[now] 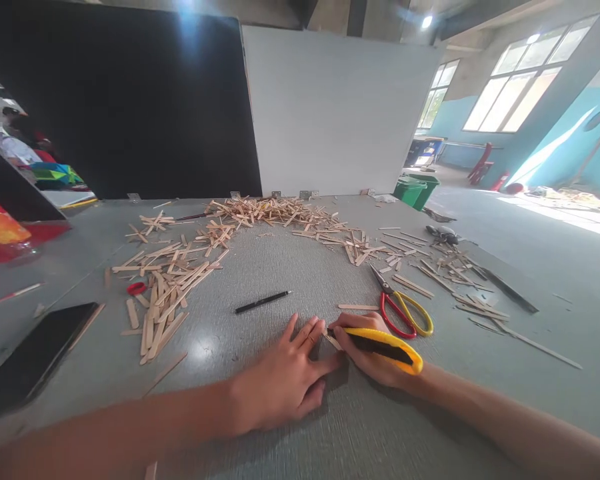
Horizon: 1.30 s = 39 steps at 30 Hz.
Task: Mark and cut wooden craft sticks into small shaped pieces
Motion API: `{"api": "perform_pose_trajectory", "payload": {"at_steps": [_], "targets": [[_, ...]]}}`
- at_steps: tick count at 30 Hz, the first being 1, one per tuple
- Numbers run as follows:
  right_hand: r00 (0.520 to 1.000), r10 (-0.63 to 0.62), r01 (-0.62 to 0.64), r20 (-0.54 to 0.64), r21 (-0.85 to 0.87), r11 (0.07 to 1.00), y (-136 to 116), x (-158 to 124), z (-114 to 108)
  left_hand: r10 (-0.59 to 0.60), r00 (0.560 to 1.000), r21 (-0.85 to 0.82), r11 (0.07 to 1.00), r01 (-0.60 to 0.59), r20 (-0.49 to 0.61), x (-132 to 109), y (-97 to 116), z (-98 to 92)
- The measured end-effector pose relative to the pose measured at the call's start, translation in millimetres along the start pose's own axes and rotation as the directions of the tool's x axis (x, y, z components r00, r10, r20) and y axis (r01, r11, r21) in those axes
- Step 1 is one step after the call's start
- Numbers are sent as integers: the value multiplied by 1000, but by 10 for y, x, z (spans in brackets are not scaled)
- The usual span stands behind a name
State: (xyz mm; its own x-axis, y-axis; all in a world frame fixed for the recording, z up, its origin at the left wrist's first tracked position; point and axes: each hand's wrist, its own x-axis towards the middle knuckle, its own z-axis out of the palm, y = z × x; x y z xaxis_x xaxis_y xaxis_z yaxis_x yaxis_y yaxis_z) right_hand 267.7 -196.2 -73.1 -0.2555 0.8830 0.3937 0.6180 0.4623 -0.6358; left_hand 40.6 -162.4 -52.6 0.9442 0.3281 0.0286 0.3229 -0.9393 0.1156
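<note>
In the head view, my right hand (367,347) grips a yellow-and-black utility knife (387,345), its front end pointing left and down at the tabletop. Under that end lies a small piece of wooden craft stick (333,341), partly covered by my fingers. My left hand (287,373) rests palm down, fingers spread, with its fingertips at the stick piece beside the knife. Whether the blade touches the wood cannot be made out. Close beyond my right hand are another craft stick (357,307) and scissors (405,310) with one red and one yellow handle.
A black pen (263,302) lies beyond my left hand. Loose craft sticks (173,287) form an arc across the grey table (270,267). A phone (40,357) sits at left, a red ring (137,288) among the sticks, and a long metal strip (510,290) at right. Upright panels (335,113) border the back.
</note>
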Motion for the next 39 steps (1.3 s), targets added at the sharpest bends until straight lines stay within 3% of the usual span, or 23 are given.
{"api": "perform_pose_trajectory", "payload": {"at_steps": [5,10,21,39], "targets": [[992,-83,79,92,44,996,45,354,85,-132,991,14,991,131,39,-51,-90,-67],[991,-112,106,71,77,991,107,604,309,-238,971,30,971,238,10,-140,-242,-114],[999,29,-32,41,87,996,84,554,300,-95,995,-134,986,95,2,-153,-313,-85],[1000,-20,21,-6,162,987,94,464,332,-79,995,-122,989,86,58,-141,-302,-63]]}}
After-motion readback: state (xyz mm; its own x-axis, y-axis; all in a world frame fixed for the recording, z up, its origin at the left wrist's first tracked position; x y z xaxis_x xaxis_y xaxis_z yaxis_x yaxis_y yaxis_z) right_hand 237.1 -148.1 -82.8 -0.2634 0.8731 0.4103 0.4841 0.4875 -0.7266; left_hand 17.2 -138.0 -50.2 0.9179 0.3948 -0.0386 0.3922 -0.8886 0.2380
